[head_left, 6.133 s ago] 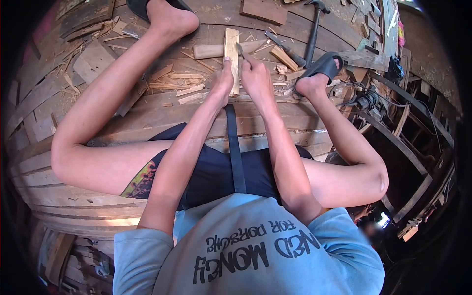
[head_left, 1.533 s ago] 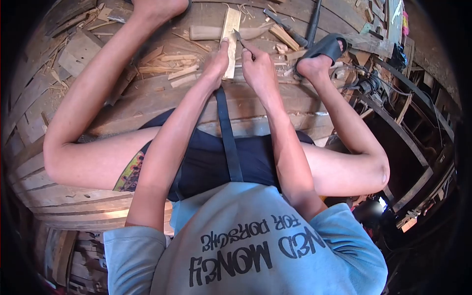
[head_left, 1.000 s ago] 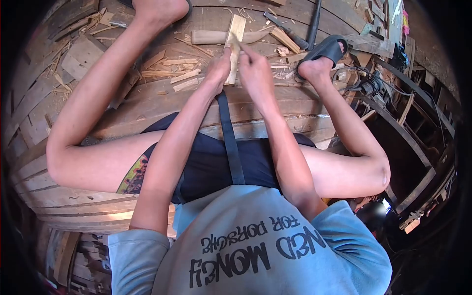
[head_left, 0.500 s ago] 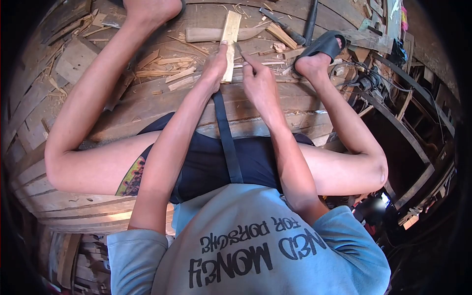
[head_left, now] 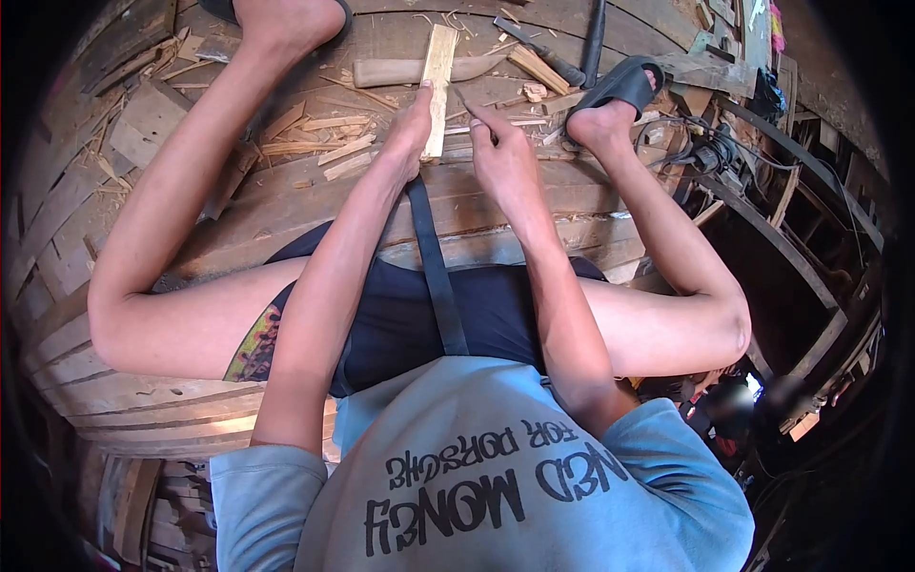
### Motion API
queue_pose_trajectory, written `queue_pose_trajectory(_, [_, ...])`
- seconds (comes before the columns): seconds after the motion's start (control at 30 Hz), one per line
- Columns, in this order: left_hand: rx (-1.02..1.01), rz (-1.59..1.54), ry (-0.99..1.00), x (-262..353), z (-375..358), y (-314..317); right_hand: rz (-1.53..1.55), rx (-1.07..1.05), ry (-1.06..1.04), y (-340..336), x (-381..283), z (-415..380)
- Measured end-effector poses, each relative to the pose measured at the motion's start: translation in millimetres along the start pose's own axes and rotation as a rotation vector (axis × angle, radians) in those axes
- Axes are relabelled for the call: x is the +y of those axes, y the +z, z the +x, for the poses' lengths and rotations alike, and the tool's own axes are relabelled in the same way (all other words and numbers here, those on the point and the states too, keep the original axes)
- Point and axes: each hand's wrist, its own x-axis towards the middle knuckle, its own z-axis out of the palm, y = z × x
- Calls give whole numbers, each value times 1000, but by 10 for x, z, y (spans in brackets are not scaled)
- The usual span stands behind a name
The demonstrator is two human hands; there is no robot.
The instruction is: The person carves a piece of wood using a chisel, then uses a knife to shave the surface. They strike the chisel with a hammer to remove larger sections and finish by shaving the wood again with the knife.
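Note:
My left hand [head_left: 410, 127] is closed around the lower part of a pale flat wooden strip [head_left: 437, 65], with its thumb laid along the face. The strip stands nearly lengthwise in front of me over the plank floor. My right hand [head_left: 505, 157] is closed on a small knife [head_left: 461, 96], its index finger stretched along the thin dark blade. Most of the knife is hidden in the fist. The blade tip points at the strip's right edge, with what looks like a small gap. Behind the strip lies a long curved wooden piece [head_left: 391, 72].
Wood shavings and offcuts [head_left: 334, 133] litter the plank floor [head_left: 286, 210]. A chisel-like tool [head_left: 548, 55] and a dark rod [head_left: 594, 43] lie beside my sandalled foot [head_left: 624, 93]. A cable-fitted device [head_left: 710, 153] sits at right. A dark strap [head_left: 434, 257] runs toward my lap.
The view has shifted slightly. My right hand and the blade have drawn back a little from the strip's edge. My left hand keeps its hold on the strip.

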Motion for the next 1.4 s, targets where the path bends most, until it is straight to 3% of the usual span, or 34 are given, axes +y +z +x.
queue_pose_trajectory(0.17, [2,-15,-1,-31,26,26,-25,-41,7,-65,107,-182])
queue_pose_trajectory(0.37, [-49,-222,200,-52,-142,199,336,169,155,60,251,-163])
queue_pose_trajectory(0.43, [-202,-450,210,17,-250,152,702,-57,429,67,130,-112])
queue_pose_trajectory(0.47, [-207,-434,223,20,-222,97,718,-48,417,75,150,-67])
queue_pose_trajectory(0.53, [-311,-513,380,6,-186,-17,535,-42,123,68,240,19])
queue_pose_trajectory(0.6, [-270,-459,386,68,-312,-133,462,-50,65,11,280,113])
queue_pose_trajectory(0.67, [-336,-400,443,134,-519,-245,302,1,-320,-28,309,193])
queue_pose_trajectory(0.7, [-374,-496,412,140,-583,-314,288,-165,-140,-225,86,137])
queue_pose_trajectory(0.73, [-377,-481,418,160,-667,-392,301,-156,-145,-287,46,163])
queue_pose_trajectory(0.8, [-504,-294,488,199,-826,-553,81,-113,-314,-379,-1,212])
queue_pose_trajectory(0.83, [-552,-236,541,195,-848,-646,-7,25,-454,-439,-108,187])
queue_pose_trajectory(0.87, [-556,-227,548,187,-870,-726,-3,36,-458,-468,-138,227])
queue_pose_trajectory(0.93, [-757,-851,269,259,-1004,-795,12,69,-681,-530,-181,303])
queue_pose_trajectory(0.97, [-875,-699,345,308,-1003,-825,-22,117,-719,-544,-207,302])
queue_pose_trajectory(1.0, [-792,-684,273,367,-1082,-788,-24,118,-723,-554,-207,328])
queue_pose_trajectory(1.07, [-833,-614,200,359,-1041,-760,-122,173,-826,-558,-182,397])
queue_pose_trajectory(1.1, [-697,-493,176,333,-1071,-730,-126,174,-829,-532,-159,406])
queue_pose_trajectory(1.13, [-772,-506,19,267,-944,-749,-133,181,-726,-485,-124,415])
queue_pose_trajectory(1.2, [-731,-477,-52,144,-814,-710,-147,187,-620,-395,-85,417])
queue_pose_trajectory(1.23, [-733,-482,-56,85,-753,-673,-76,161,-430,-327,-81,399])
queue_pose_trajectory(1.3, [-497,-409,43,-1,-623,-573,158,97,-169,-183,-85,308])
queue_pose_trajectory(1.33, [-492,-413,45,-8,-564,-526,158,90,-173,-42,-7,257])
queue_pose_trajectory(1.4, [-227,-380,86,7,-461,-424,152,139,-105,233,166,166])
